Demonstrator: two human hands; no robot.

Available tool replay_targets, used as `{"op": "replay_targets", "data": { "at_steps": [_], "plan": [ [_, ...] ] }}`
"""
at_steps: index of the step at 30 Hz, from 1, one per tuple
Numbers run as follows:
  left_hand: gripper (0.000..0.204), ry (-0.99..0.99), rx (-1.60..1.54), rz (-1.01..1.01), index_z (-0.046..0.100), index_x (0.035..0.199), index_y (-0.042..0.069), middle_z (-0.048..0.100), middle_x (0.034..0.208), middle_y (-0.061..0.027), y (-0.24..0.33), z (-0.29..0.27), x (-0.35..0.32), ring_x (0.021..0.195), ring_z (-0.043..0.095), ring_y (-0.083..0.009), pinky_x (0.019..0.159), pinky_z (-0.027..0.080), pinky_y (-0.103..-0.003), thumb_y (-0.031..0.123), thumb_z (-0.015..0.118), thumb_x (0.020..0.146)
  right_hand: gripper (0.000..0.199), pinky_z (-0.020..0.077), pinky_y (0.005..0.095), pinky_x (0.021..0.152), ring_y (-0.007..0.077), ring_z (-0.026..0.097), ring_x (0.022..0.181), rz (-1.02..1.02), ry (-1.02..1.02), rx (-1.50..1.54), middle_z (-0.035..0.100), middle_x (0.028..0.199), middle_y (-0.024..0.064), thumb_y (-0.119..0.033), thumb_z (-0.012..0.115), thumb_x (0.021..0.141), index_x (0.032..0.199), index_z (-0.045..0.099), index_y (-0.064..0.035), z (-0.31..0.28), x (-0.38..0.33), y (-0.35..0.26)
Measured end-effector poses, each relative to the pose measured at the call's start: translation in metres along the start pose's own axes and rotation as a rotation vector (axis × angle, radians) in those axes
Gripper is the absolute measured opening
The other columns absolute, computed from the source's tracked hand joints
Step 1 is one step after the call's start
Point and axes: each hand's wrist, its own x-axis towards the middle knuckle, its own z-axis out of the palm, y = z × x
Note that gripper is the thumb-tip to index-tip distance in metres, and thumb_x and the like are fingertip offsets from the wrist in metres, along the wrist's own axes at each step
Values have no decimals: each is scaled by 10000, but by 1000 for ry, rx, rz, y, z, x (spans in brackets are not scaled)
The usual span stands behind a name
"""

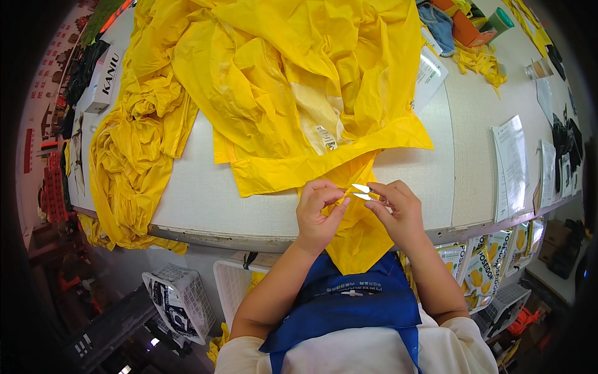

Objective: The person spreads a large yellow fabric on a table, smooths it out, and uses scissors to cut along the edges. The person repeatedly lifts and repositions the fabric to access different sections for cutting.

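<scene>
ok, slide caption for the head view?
Left hand pinches yellow garment edge while right hand holds small snips at it, over a white table.

A long worktable with a pale grey-white top (205, 193) and a metal front edge runs across the view. A white cardboard box (99, 78) sits at its far left corner, and white printed paper sheets (511, 165) lie toward the right end. Below the table stand white plastic lattice baskets (180, 299) on a dim grey floor (93, 280). Bright, even light falls on the tabletop.
</scene>
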Motion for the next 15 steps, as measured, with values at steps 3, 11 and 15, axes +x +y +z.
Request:
{"op": "replay_targets", "data": {
  "at_steps": [3,11,15],
  "plan": [
    [213,-16,22,9,606,906,44,529,966,-103,-4,-1,-2,850,596,-179,709,505,-244,-55,703,744,311,532,282,627,193,609,701,-2,-23,-29,578,812,89,-99,738,755,1054,662,-58,-3,2,-2],
    [232,-93,85,97,574,925,37,484,1017,-100,-6,-4,-3,918,601,-181,738,512,-244,-101,665,763,297,497,273,643,191,596,710,85,41,149,565,795,80,-59,729,751,1040,664,-62,0,4,-7],
    [227,-125,116,132,585,896,42,503,974,-107,-1,-2,-2,891,609,-194,733,511,-247,-99,676,744,230,462,271,617,156,567,712,-20,-139,192,552,775,65,11,681,762,985,659,-41,3,17,4]
  ]
}}
